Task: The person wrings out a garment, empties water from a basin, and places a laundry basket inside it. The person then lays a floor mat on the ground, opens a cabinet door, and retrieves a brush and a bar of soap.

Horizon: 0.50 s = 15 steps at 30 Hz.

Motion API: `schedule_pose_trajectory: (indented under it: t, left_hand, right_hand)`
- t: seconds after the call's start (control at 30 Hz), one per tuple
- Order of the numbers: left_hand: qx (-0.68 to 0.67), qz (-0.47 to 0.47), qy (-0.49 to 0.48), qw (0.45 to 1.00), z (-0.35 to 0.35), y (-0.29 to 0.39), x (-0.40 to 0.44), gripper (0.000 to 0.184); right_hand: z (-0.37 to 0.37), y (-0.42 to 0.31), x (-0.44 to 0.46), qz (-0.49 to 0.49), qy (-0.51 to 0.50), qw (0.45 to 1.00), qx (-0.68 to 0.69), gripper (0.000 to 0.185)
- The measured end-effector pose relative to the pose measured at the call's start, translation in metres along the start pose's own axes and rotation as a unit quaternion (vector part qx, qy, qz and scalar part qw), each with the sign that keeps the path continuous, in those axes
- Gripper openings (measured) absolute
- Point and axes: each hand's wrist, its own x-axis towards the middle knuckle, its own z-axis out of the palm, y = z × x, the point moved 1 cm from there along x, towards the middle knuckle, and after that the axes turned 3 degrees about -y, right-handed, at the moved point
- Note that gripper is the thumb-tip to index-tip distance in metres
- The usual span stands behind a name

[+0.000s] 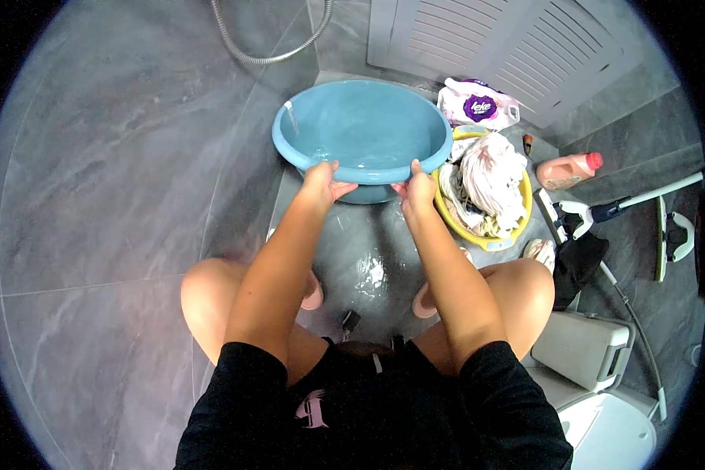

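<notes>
A large blue plastic basin [360,117] is tilted at the far side of the wet floor, its near rim raised toward me. My left hand [323,184] grips that near rim left of its middle, thumb on top and fingers underneath. On the right part of the same rim my right hand [417,188] holds on in the same way. Some water or wet sheen shows inside the basin. Just right of it stands a yellow basin [493,244] heaped with wet, twisted white laundry [489,184].
A white and purple packet [478,104] lies behind the yellow basin. Further right are a pink bottle with a red cap [568,171], a mop [580,219] and a grey-white bucket [580,350]. A shower hose [278,60] hangs at the back left. The tiled floor [368,270] is wet.
</notes>
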Motion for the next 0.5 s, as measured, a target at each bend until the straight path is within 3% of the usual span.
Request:
schedule_pose_trajectory:
  t: [0.23, 0.5]
  left_hand:
    - [0.001, 0.074, -0.016, 0.997, 0.009, 0.018, -0.022, 0.036]
    - [-0.014, 0.052, -0.003, 0.999, 0.003, 0.012, -0.043, 0.036]
  right_hand:
    - [0.017, -0.019, -0.016, -0.003, -0.009, 1.0, 0.007, 0.025]
    - [0.02, -0.028, -0.044, 0.017, 0.015, 1.0, -0.002, 0.024]
